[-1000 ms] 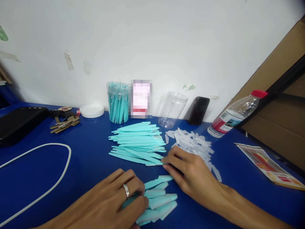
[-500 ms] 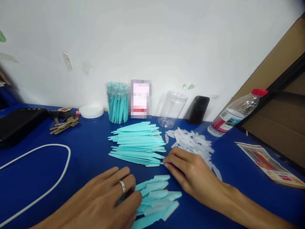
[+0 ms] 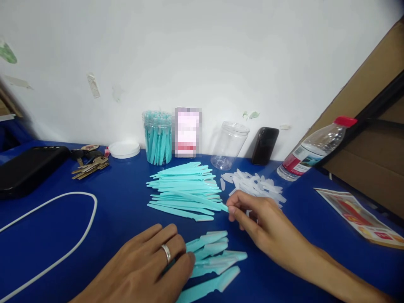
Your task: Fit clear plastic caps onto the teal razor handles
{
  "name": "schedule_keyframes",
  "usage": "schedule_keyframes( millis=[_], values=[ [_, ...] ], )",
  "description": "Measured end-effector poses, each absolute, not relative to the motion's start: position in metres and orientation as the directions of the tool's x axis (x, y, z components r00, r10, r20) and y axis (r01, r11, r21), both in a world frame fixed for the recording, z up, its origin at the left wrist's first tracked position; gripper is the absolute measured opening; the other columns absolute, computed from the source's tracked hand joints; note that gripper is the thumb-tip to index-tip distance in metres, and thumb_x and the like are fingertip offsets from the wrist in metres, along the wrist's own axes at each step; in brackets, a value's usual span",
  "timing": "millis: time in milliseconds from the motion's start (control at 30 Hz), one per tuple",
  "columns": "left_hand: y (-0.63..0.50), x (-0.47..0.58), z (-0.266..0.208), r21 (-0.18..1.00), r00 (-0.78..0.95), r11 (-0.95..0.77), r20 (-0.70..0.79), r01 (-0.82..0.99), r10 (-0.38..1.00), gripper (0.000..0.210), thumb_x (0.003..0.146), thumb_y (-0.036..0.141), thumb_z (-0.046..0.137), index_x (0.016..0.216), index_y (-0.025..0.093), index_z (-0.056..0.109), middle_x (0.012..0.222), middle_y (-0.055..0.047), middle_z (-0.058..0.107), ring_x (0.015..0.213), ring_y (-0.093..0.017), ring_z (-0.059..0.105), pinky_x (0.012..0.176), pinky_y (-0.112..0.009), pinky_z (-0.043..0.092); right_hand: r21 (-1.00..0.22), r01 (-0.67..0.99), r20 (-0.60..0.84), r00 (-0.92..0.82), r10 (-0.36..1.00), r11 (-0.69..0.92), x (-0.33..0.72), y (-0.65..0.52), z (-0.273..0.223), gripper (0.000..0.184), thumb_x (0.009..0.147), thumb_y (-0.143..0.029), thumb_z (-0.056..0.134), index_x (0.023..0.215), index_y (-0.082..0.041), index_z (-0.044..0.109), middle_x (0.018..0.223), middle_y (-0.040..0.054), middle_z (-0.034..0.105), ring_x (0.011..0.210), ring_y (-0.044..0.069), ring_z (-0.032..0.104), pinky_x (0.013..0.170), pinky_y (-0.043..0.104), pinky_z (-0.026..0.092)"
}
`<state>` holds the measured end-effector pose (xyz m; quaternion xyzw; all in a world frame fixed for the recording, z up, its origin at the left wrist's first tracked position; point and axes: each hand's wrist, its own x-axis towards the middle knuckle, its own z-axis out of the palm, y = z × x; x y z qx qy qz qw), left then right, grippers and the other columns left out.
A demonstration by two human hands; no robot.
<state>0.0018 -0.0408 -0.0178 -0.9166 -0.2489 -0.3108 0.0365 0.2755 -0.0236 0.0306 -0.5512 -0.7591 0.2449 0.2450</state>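
Note:
My right hand pinches the end of one turquoise eyebrow razor, raised slightly and lying slantwise over the pile of eyebrow razors on the blue table. Lower down, my left hand, with a ring on one finger, is curled over the handles of a loose bunch of the same razors. Their blade ends stick out to the right, while its fingertips are partly hidden. Behind my right hand lies a heap of translucent white blade covers, partly hidden by that hand.
Along the wall stand a clear jar full of turquoise razors, a blurred-out upright screen, an open clear jar and a black phone. A water bottle leans at right. Keys, a white lid and a cable lie left.
My right hand has drawn one razor up from the pile's near side, moving slightly right. My left hand stays over its bunch, and the whole view has shifted a little.

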Motion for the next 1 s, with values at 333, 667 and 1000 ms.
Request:
schedule_keyframes(
  millis=[333,667,1000],
  values=[
    [-0.040,0.019,-0.009,-0.027,0.711,-0.860,0.576,0.510,0.403,0.039,0.114,0.023,0.034,0.090,0.021,0.064,0.082,-0.001,0.070,0.073,-0.021,0.064,0.074,-0.037,0.049,-0.846,0.512,-0.058,-0.366,0.929,0.149,0.270,-0.032,0.027,0.026,0.108,-0.037,0.051,0.091,-0.020,0.061,0.078,0.0026,0.069,0.066,0.015,0.065,0.057,0.025,0.052],
    [-0.041,0.021,-0.009,-0.079,0.695,-0.846,0.614,0.527,0.375,0.038,0.115,0.027,0.035,0.090,0.022,0.064,0.081,-0.001,0.069,0.076,-0.021,0.065,0.072,-0.035,0.048,-0.702,0.688,-0.093,-0.344,0.934,0.183,0.288,-0.031,0.034,0.022,0.111,-0.034,0.042,0.095,-0.025,0.053,0.073,-0.0035,0.065,0.048,0.011,0.060,0.052,0.024,0.049],
    [-0.041,0.014,-0.021,-0.091,0.715,-0.901,0.644,0.423,0.271,0.032,0.112,0.023,0.042,0.088,0.023,0.063,0.081,0.001,0.066,0.078,-0.019,0.062,0.083,-0.033,0.048,-0.809,0.562,-0.121,-0.445,0.887,0.172,0.280,-0.039,0.040,0.022,0.113,-0.031,0.039,0.097,-0.023,0.052,0.082,-0.0018,0.067,0.067,0.013,0.072,0.065,0.025,0.055]
  ],
)
